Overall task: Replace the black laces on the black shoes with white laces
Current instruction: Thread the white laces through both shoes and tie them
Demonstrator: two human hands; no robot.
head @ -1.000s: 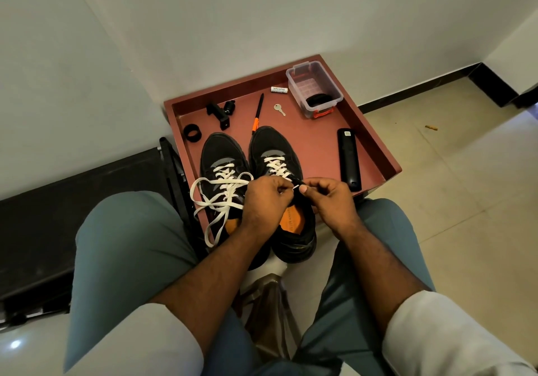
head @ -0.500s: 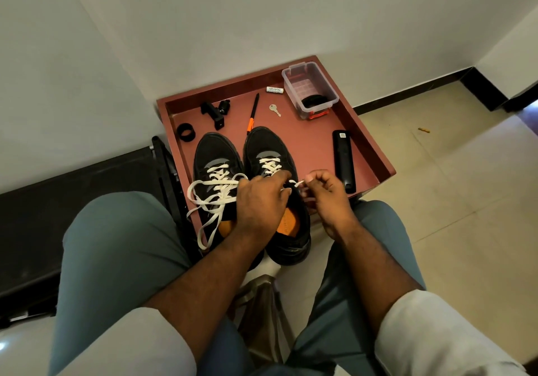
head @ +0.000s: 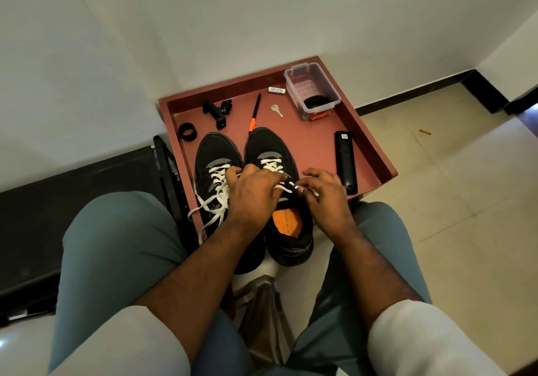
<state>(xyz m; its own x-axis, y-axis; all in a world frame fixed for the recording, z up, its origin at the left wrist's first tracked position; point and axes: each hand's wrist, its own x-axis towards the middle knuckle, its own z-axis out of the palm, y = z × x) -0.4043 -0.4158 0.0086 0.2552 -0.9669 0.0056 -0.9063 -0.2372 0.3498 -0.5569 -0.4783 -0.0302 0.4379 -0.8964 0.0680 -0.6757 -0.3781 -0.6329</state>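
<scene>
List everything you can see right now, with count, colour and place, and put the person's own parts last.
tray: 1, reddish-brown, on the floor by the wall
shoes: 2, black, side by side in the tray's near half
white laces: threaded in both shoes; loose ends trail off the left one
plastic box: 1, clear, far right corner of tray
remote: 1, black, right side of tray
key: 1, silver, left of the box
pen-like tool: 1, black and orange, beyond the shoes
clamp mount: 1, black, far left of tray
ring: 1, black, left edge of tray
small tube: 1, white, far wall of tray
left hand: on the right shoe's lace
right hand: pinches the lace
</scene>
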